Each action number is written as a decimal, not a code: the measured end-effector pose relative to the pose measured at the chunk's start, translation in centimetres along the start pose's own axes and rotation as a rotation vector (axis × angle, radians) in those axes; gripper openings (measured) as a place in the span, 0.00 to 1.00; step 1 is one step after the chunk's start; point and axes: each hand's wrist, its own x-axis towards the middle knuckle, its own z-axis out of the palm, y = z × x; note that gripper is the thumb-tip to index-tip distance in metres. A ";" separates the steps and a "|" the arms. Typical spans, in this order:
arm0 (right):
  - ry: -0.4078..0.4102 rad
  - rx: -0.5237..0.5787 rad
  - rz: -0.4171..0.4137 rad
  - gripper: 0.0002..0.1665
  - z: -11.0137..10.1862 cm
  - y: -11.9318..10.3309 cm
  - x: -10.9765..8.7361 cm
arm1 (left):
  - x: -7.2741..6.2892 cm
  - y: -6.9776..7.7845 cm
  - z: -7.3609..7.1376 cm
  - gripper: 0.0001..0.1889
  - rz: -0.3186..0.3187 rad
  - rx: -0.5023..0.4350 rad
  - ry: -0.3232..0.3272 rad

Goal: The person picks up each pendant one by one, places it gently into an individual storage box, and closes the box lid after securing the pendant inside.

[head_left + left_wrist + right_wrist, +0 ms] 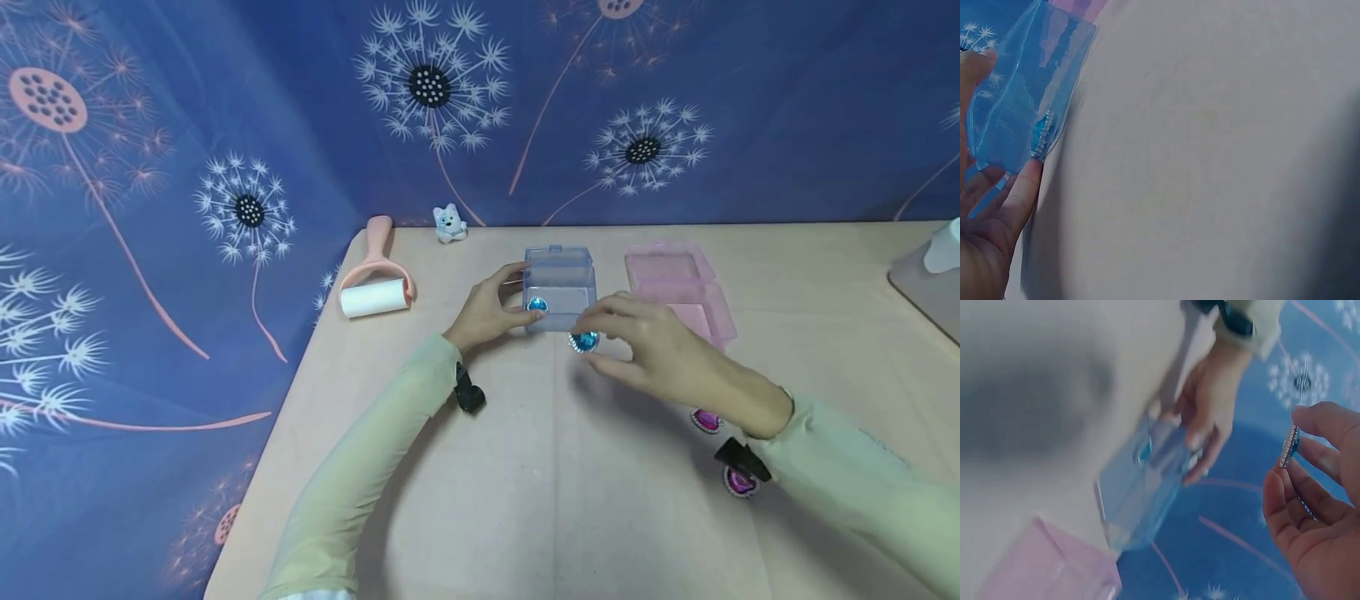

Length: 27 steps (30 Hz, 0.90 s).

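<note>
My left hand [486,310] grips the left side of a clear blue plastic box [558,275], whose lid stands open at the back. A round blue gem [537,305] with a beaded silver rim lies in the box, against its left side. Just in front of the box's right corner, my right hand [663,346] pinches another blue gem [584,341] between thumb and fingertips. In the right wrist view that gem [1290,446] appears edge-on. A second beaded edge [1305,507] shows lower among the curled fingers; what it belongs to is mostly hidden.
An open pink box [678,287] stands right of the blue one. Two pink gems [707,421] lie under the right forearm. At the back left are a lint roller [377,297] and a small white animal figure [450,224]. A grey container [930,275] stands far right.
</note>
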 end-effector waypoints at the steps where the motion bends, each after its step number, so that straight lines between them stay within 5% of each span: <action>1: 0.005 -0.005 0.018 0.16 -0.2 0.5 0.6 | 0.0 0.0 0.0 0.43 0.002 -0.003 0.000; 15: -0.124 -0.010 0.278 0.13 1.4 6.9 5.4 | 0.1 -0.2 0.0 0.43 -0.005 -0.050 -0.031; 27: -0.336 -0.048 0.310 0.15 5.0 9.1 6.1 | -0.4 0.8 -0.2 0.44 -0.051 -0.107 -0.054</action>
